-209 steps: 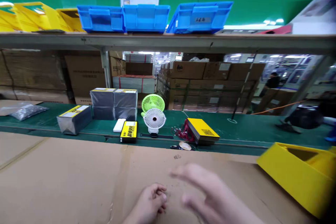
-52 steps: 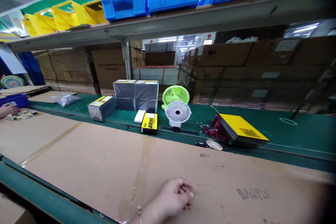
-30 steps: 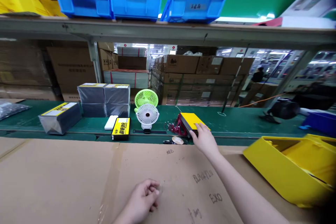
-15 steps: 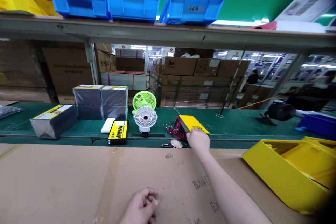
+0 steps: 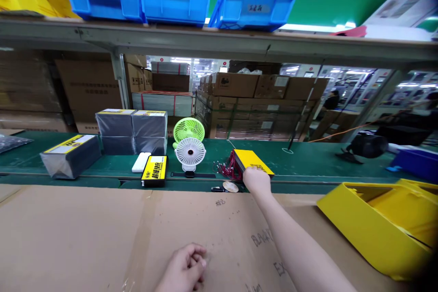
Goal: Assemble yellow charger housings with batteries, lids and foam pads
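My right hand (image 5: 257, 181) reaches forward with its fingers closed over the near edge of a flat yellow-topped box (image 5: 251, 159), perhaps a stack of them. It lies on the green bench, and my fingertips are partly hidden. Against its left side rests a bundle of dark red cords (image 5: 230, 168) with pale ends. My left hand (image 5: 187, 265) is above the brown cardboard (image 5: 102, 232) in front of me, its fingers curled loosely together with nothing visible in them.
A white fan (image 5: 190, 151) and a green fan (image 5: 195, 128) stand mid-bench. Left are a black-and-yellow box (image 5: 155, 171), a white power bank-like block (image 5: 141, 162) and wrapped grey boxes (image 5: 116, 132). A yellow bin (image 5: 369, 228) sits right; blue bins (image 5: 176, 0) line the shelf overhead.
The view has shifted very slightly. My right hand stays at the yellow-topped box, and my left hand keeps its curled pose over the cardboard.
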### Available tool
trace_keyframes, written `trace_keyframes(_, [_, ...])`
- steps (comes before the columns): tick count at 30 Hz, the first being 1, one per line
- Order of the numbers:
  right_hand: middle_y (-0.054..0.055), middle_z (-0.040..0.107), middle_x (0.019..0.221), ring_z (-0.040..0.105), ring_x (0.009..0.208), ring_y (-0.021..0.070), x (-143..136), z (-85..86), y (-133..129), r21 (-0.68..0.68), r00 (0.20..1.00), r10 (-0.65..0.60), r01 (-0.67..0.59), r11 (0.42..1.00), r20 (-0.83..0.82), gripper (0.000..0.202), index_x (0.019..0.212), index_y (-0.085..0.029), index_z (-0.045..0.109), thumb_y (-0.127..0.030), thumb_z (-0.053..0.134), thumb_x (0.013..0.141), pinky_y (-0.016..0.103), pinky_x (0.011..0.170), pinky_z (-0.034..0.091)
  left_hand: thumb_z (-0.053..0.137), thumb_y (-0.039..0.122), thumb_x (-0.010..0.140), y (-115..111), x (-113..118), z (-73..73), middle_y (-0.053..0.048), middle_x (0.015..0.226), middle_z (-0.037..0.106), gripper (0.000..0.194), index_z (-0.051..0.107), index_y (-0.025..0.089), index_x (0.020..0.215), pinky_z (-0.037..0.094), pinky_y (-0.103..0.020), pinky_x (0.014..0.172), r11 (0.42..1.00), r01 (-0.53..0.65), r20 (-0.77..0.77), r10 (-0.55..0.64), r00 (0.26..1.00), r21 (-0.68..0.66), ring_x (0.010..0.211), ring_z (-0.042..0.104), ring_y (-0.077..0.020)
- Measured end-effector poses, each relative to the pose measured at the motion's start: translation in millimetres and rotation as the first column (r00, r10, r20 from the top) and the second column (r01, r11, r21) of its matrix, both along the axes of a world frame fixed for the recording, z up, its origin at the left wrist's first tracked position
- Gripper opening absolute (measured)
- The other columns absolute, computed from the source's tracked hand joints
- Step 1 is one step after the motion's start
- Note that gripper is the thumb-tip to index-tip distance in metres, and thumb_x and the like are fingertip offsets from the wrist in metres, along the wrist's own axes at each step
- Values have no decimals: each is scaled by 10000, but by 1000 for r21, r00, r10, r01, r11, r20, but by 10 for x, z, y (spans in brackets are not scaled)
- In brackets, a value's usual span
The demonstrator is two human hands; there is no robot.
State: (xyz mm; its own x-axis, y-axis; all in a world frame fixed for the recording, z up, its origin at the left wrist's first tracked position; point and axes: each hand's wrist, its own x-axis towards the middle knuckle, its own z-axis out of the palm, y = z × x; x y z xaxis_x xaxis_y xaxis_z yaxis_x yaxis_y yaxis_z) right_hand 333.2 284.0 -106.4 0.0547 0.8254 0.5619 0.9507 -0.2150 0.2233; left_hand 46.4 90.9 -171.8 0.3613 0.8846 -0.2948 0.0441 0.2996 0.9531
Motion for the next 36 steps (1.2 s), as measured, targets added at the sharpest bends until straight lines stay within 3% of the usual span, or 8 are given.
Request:
trace_keyframes(10, [131, 646, 685, 603, 688, 223, -223, 259, -467, 2, 977, 209, -209, 978, 33, 149, 694, -101, 641, -100, 500, 743, 295, 624, 381, 567, 399, 712, -35, -6, 0, -12, 778, 473, 398, 520, 115, 987, 331, -216, 464, 1000, -11, 49, 10, 999, 15, 552, 484, -85])
trace_keyframes(15, [74, 670, 773, 594, 736, 176, -563, 439, -987, 110, 925, 376, -379, 919, 51, 221, 907, -143, 651, -211, 447, 857, 290, 697, 400, 586, 409, 709, -44, -20, 43, -45, 810, 506, 421, 532, 103, 993, 339, -223, 469, 1000, -23, 80, 22, 997, 19, 587, 497, -107])
trace_keyframes(17, [69, 668, 773, 586, 719, 163, -748, 509, -1260, 224, 855, 517, -513, 829, 43, 199, 952, -131, 640, -214, 499, 839, 289, 712, 413, 590, 435, 721, -41, -61, 67, -87, 867, 545, 461, 526, 107, 1038, 370, -233, 500, 1000, -19, 132, 16, 991, 23, 688, 534, -151])
trace_keyframes(20, [51, 647, 692, 565, 663, 164, -1083, 535, -1722, 364, 652, 756, -720, 590, 63, 221, 983, -120, 619, -134, 588, 764, 298, 653, 430, 538, 494, 771, -30, -157, 108, -135, 1069, 558, 546, 456, 165, 1199, 434, -287, 649, 1000, -12, 313, 13, 950, -5, 927, 541, -214])
trace_keyframes(25, [76, 656, 692, 593, 649, 186, -1574, 276, -2332, 409, 447, 888, -833, 372, 105, 206, 925, -105, 618, -81, 581, 724, 315, 597, 456, 326, 659, 794, -56, -289, 223, -130, 1249, 496, 701, 276, 249, 1360, 406, -371, 837, 987, 99, 690, 17, 724, -127, 1085, 504, -240])
trace_keyframes(30, [26, 585, 552, 559, 532, 142, -1543, 170, -2377, 386, 547, 836, -783, 488, 52, 131, 827, -133, 645, -94, 534, 769, 271, 519, 430, 242, 660, 812, -102, -308, 250, -160, 1241, 504, 720, 213, 220, 1382, 403, -400, 826, 967, 202, 727, -26, 686, -156, 1064, 530, -268])
trace_keyframes(33, [3, 550, 504, 520, 476, 128, -1228, 507, -2257, 444, 702, 712, -643, 624, 17, 63, 766, -141, 657, -136, 595, 756, 262, 493, 403, 274, 637, 822, -89, -309, 193, -177, 1235, 505, 702, 227, 203, 1371, 409, -407, 800, 969, 168, 663, -5, 749, -182, 1040, 546, -286])
trace_keyframes(36, [37, 660, 671, 585, 576, 137, -869, 1055, -2238, 611, 785, 609, -538, 580, 113, 156, 840, -142, 668, -137, 681, 684, 259, 602, 460, 329, 593, 833, -71, -313, 173, -176, 1227, 512, 655, 264, 194, 1348, 414, -396, 793, 971, 130, 634, 26, 773, -199, 1029, 555, -286])
